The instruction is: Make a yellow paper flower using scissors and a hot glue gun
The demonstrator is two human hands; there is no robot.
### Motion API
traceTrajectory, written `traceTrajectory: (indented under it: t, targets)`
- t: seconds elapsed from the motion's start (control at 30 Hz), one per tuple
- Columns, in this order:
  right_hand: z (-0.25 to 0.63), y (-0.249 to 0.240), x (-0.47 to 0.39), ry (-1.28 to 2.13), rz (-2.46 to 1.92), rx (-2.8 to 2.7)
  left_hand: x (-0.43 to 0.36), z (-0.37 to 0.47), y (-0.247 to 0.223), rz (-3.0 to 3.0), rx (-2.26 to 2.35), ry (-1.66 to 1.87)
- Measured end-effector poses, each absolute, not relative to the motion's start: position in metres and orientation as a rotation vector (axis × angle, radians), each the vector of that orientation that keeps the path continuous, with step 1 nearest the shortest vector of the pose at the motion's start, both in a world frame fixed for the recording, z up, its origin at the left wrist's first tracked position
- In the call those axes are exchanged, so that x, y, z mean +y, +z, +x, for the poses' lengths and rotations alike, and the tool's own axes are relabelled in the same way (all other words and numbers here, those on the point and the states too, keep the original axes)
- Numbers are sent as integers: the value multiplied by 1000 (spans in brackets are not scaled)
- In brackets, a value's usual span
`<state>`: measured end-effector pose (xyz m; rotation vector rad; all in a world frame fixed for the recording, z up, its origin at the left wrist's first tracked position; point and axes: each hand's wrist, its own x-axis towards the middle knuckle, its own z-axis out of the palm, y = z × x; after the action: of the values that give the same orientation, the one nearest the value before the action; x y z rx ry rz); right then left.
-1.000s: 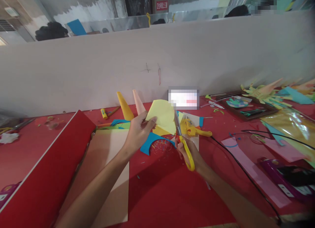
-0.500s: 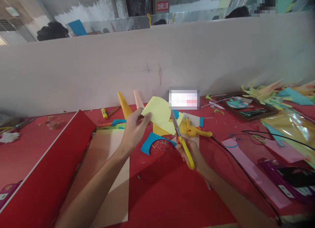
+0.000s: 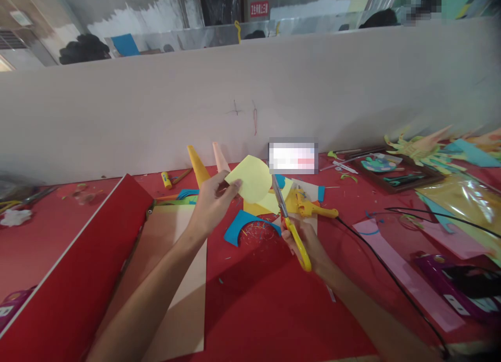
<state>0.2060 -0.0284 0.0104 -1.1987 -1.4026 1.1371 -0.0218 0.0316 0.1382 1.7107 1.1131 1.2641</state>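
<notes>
My left hand [image 3: 216, 197] pinches the left corner of a pale yellow paper [image 3: 252, 179], whose right side is rounded. In my right hand [image 3: 301, 237] are yellow-handled scissors [image 3: 296, 242], pointing up, with the blade tips at the paper's right edge. A blue paper piece [image 3: 234, 229] with a curved cutout lies on the red table [image 3: 250, 310] below the paper. Just beyond my right hand is a yellow glue gun [image 3: 313, 209], among yellow paper pieces.
A red board [image 3: 78, 252] and a peach sheet [image 3: 183, 299] lie at the left. Two paper cones [image 3: 198, 166] stand near the white partition [image 3: 156, 101]. At the right are a black cable, pink strips [image 3: 410, 278], a purple case [image 3: 454, 284] and a dark tray [image 3: 422, 182].
The yellow paper's lower right part no longer extends beside the blades, and its edge there now looks rounded. Both hands have shifted only slightly.
</notes>
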Motion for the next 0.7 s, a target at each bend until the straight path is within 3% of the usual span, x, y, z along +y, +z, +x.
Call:
traceTrajectory:
  t: [0.3, 0.7]
  targets:
    - [201, -9, -28, 1103, -1146, -1520, 34, -24, 136, 1695, 1107, 1326]
    - [199, 2, -26, 1133, -1162, -1388, 27, -15, 135, 1787, 1112, 1208]
